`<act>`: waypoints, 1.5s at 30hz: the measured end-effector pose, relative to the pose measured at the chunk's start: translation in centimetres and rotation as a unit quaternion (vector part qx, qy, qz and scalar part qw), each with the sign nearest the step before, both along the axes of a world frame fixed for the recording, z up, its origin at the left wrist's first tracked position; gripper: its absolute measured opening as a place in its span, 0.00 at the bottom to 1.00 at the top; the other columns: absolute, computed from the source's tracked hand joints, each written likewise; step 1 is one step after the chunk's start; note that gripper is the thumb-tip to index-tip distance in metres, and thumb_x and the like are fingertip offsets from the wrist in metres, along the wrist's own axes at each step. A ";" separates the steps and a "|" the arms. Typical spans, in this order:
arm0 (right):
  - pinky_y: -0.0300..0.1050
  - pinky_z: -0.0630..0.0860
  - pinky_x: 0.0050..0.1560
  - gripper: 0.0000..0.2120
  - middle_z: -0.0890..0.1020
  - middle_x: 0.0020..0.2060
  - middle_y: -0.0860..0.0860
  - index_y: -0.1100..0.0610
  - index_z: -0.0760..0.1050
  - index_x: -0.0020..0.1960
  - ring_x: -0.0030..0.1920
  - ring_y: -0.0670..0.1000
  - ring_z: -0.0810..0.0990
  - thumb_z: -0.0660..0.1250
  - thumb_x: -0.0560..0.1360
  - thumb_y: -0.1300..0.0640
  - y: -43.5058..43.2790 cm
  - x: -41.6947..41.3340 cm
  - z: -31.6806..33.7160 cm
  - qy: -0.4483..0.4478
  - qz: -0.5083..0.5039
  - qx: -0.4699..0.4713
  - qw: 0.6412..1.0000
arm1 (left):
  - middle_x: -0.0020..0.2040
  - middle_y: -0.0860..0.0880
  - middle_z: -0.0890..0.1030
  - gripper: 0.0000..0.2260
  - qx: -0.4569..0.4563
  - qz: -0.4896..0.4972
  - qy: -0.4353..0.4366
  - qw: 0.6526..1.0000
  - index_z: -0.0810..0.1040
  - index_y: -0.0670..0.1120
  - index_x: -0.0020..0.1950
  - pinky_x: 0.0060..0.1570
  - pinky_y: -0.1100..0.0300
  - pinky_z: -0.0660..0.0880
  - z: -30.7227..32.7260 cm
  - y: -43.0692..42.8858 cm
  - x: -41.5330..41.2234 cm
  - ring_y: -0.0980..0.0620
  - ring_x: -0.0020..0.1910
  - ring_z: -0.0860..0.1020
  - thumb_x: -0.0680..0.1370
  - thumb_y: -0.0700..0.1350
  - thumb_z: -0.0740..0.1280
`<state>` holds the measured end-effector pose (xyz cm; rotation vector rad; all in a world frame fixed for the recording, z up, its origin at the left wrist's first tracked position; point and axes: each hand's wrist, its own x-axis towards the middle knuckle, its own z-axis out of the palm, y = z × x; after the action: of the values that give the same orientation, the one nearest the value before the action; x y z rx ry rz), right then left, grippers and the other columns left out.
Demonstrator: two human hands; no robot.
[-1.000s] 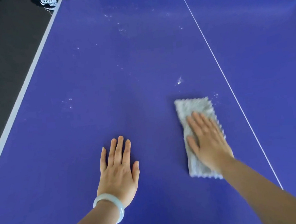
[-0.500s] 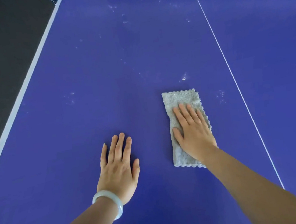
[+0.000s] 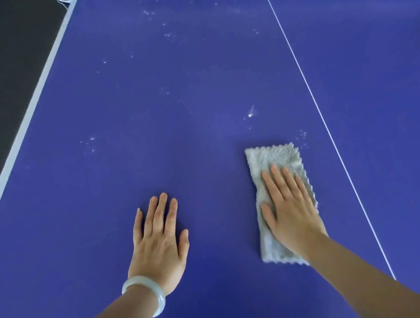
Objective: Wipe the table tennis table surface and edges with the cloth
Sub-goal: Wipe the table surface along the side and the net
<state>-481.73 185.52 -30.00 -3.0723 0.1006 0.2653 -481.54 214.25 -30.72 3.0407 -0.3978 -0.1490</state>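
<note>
Right hand (image 3: 289, 210) flat — cloth (image 3: 272, 160) beneath it.

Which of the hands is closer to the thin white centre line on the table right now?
Right. The right hand lies on the cloth just left of the line; the left hand rests flat on bare table further left.
</note>
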 end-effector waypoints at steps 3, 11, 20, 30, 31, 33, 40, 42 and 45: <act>0.56 0.35 0.79 0.32 0.37 0.81 0.50 0.54 0.34 0.81 0.80 0.56 0.33 0.42 0.82 0.44 6.0 2.4 0.0 -0.007 -0.079 0.045 0.996 | 0.80 0.45 0.55 0.30 0.005 0.005 0.007 1.000 0.57 0.44 0.80 0.77 0.43 0.52 0.2 -0.2 -0.1 0.47 0.80 0.52 0.81 0.55 0.42; 0.56 0.57 0.75 0.32 0.56 0.81 0.54 0.57 0.59 0.80 0.80 0.56 0.57 0.52 0.81 0.40 2.3 -11.1 -0.7 -0.042 0.073 0.042 0.996 | 0.79 0.44 0.61 0.28 -0.016 -0.001 -0.013 1.000 0.62 0.42 0.78 0.76 0.44 0.51 0.0 0.0 -0.1 0.46 0.78 0.57 0.81 0.54 0.46; 0.62 0.34 0.77 0.34 0.40 0.79 0.66 0.53 0.39 0.82 0.79 0.65 0.35 0.42 0.82 0.38 -2.3 2.0 0.0 0.013 -0.172 -0.007 0.985 | 0.78 0.44 0.62 0.30 -0.010 0.008 -0.010 1.000 0.64 0.41 0.77 0.76 0.42 0.54 0.2 -0.4 -0.1 0.45 0.78 0.59 0.81 0.56 0.45; 0.48 0.31 0.78 0.36 0.41 0.81 0.59 0.61 0.46 0.81 0.81 0.55 0.37 0.48 0.81 0.41 -2.3 0.6 -1.2 -0.084 -0.174 0.075 0.978 | 0.75 0.39 0.66 0.32 0.014 0.000 -0.012 1.000 0.66 0.36 0.75 0.72 0.39 0.58 0.9 -0.8 -0.3 0.39 0.75 0.64 0.83 0.55 0.39; 0.46 0.29 0.77 0.37 0.41 0.81 0.58 0.59 0.42 0.81 0.81 0.54 0.37 0.46 0.80 0.41 -2.3 0.6 -1.3 -0.087 -0.173 0.075 0.978 | 0.75 0.38 0.67 0.32 0.022 -0.001 -0.006 1.000 0.66 0.36 0.74 0.71 0.38 0.59 1.1 -0.9 -0.3 0.38 0.74 0.65 0.84 0.55 0.38; 0.44 0.28 0.76 0.37 0.42 0.81 0.57 0.58 0.40 0.82 0.81 0.53 0.37 0.46 0.80 0.40 -2.5 0.6 -1.3 -0.092 -0.173 0.075 0.978 | 0.72 0.36 0.69 0.33 0.036 0.006 0.011 0.999 0.69 0.34 0.72 0.69 0.36 0.64 1.6 -1.3 -0.2 0.36 0.72 0.68 0.84 0.55 0.38; 0.49 0.36 0.80 0.39 0.40 0.80 0.60 0.62 0.35 0.80 0.81 0.55 0.38 0.47 0.81 0.41 -2.6 0.7 -1.4 -0.107 -0.252 0.070 0.959 | 0.73 0.39 0.69 0.39 0.025 -0.026 0.007 0.999 0.72 0.38 0.72 0.72 0.39 0.63 2.4 -6.4 4.7 0.39 0.74 0.66 0.81 0.59 0.32; 0.51 0.36 0.80 0.39 0.41 0.80 0.61 0.64 0.36 0.80 0.81 0.56 0.39 0.48 0.81 0.41 -2.6 1.1 -1.4 -0.103 -0.279 0.060 0.953 | 0.75 0.40 0.66 0.43 0.014 -0.013 0.017 1.000 0.67 0.40 0.75 0.75 0.41 0.56 2.0 -7.8 6.1 0.40 0.77 0.61 0.78 0.62 0.27; 0.52 0.36 0.80 0.39 0.40 0.80 0.62 0.64 0.36 0.80 0.81 0.57 0.39 0.47 0.81 0.42 -3.4 2.8 -1.3 -0.098 -0.297 0.056 0.948 | 0.71 0.36 0.70 0.41 0.009 0.001 0.020 1.000 0.72 0.37 0.71 0.72 0.36 0.62 1.6 -8.6 6.6 0.35 0.73 0.67 0.81 0.60 0.32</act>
<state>-478.90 182.16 -31.34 -2.7646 0.9371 -0.0650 -474.98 205.64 -29.07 3.0511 -0.3929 -0.2134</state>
